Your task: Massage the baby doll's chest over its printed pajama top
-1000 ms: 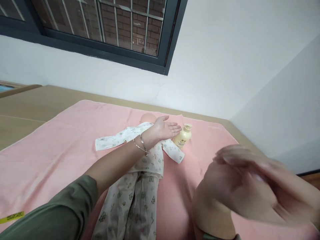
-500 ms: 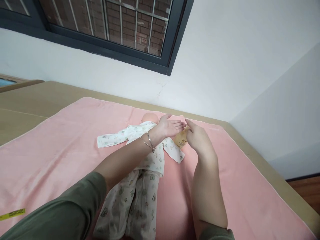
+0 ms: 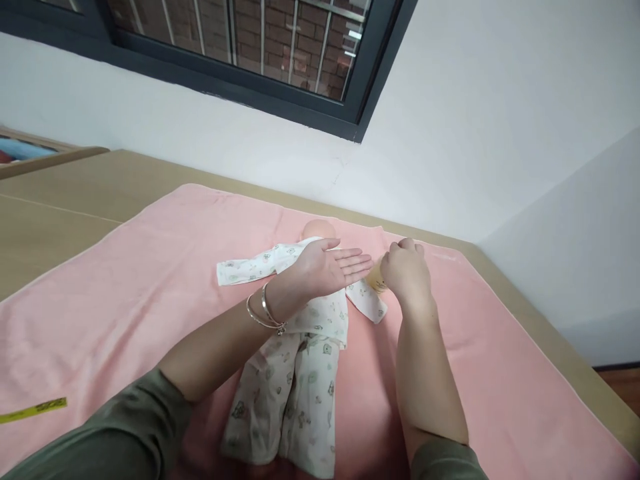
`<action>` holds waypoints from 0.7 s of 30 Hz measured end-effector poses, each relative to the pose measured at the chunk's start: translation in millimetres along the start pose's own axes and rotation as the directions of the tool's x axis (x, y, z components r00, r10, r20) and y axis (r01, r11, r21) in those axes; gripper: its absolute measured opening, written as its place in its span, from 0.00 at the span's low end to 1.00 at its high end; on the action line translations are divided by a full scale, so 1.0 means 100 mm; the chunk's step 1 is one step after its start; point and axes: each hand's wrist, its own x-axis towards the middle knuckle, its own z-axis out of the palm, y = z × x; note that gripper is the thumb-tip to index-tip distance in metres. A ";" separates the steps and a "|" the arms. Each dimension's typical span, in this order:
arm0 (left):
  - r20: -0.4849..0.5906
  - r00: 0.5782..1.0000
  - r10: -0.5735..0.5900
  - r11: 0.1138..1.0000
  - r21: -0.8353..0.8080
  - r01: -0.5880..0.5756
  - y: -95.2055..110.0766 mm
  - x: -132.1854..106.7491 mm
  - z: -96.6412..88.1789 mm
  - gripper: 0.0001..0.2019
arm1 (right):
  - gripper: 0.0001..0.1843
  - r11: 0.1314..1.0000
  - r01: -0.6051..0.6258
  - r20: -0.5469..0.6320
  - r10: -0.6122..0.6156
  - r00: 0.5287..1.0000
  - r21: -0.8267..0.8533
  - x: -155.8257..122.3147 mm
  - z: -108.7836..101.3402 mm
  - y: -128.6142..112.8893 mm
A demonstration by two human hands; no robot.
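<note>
A baby doll (image 3: 315, 230) in white printed clothes (image 3: 293, 373) lies on its back on a pink towel (image 3: 125, 280). My left hand (image 3: 327, 267) hovers palm-up over the doll's chest, fingers stretched out flat, bracelets on the wrist. My right hand (image 3: 405, 270) is curled on top of a cream pump bottle (image 3: 376, 279) beside the doll's arm. Only a sliver of the bottle shows under the hand.
The towel covers a tan mattress (image 3: 65, 200) against a white wall, under a dark-framed barred window (image 3: 250, 53). A yellow strip (image 3: 33, 411) lies at the towel's left edge. The bed's right edge drops to a wooden floor (image 3: 620, 380).
My right hand came in from the near right and closed over the bottle's pump top. My left hand kept its palm-up pose over the doll. The view shifted slightly.
</note>
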 end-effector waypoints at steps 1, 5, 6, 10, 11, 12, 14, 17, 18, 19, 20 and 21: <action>0.004 1.000 0.005 1.000 0.000 -0.005 0.02 -0.08 0.00 0.33 | 0.16 1.000 -0.015 -0.002 0.015 1.000 0.004 -0.01 0.01 -0.01; -0.004 0.999 0.051 0.999 0.018 -0.051 0.09 -0.30 0.02 0.32 | 0.17 0.996 0.056 0.037 -0.059 0.998 0.072 -0.12 -0.09 -0.03; -0.011 0.998 0.066 0.998 0.025 -0.066 0.10 -0.33 0.04 0.32 | 0.19 0.989 0.080 0.032 -0.085 0.996 0.126 -0.17 -0.13 -0.05; -0.032 0.993 0.112 0.993 0.050 -0.110 0.08 -0.49 0.10 0.31 | 0.28 0.847 0.133 -0.162 -0.057 0.985 0.514 -0.44 -0.30 -0.26; -0.022 0.993 0.113 0.992 0.060 -0.112 0.06 -0.55 0.12 0.31 | 0.30 0.785 0.180 -0.197 -0.075 0.977 0.593 -0.51 -0.34 -0.34; -0.003 0.993 0.114 0.991 0.071 -0.114 0.04 -0.62 0.14 0.30 | 0.32 0.731 0.233 -0.227 -0.109 0.968 0.641 -0.58 -0.36 -0.43; 0.060 0.990 0.126 0.987 0.095 -0.132 -0.01 -0.79 0.21 0.28 | 0.34 0.673 0.322 -0.290 -0.165 0.943 0.665 -0.72 -0.37 -0.59; 0.138 0.976 0.171 0.974 0.127 -0.189 -0.10 -1.00 0.30 0.25 | 0.39 0.672 0.404 -0.358 -0.216 0.908 0.621 -0.94 -0.31 -0.81; 0.135 0.972 0.192 0.967 0.143 -0.211 -0.13 -1.04 0.33 0.25 | 0.43 0.661 0.438 -0.369 -0.253 0.894 0.609 -1.02 -0.28 -0.87; 0.121 0.968 0.220 0.957 0.168 -0.238 -0.17 -1.06 0.34 0.24 | 0.48 0.631 0.486 -0.378 -0.309 0.872 0.605 -1.09 -0.25 -0.93; 0.100 0.961 0.260 0.939 0.204 -0.275 -0.21 -1.06 0.34 0.24 | 0.53 0.577 0.543 -0.391 -0.376 0.840 0.610 -1.17 -0.22 -0.97; 0.089 0.948 0.305 0.915 0.248 -0.317 -0.24 -1.04 0.34 0.23 | 0.57 0.509 0.596 -0.411 -0.436 0.801 0.621 -1.23 -0.20 -1.00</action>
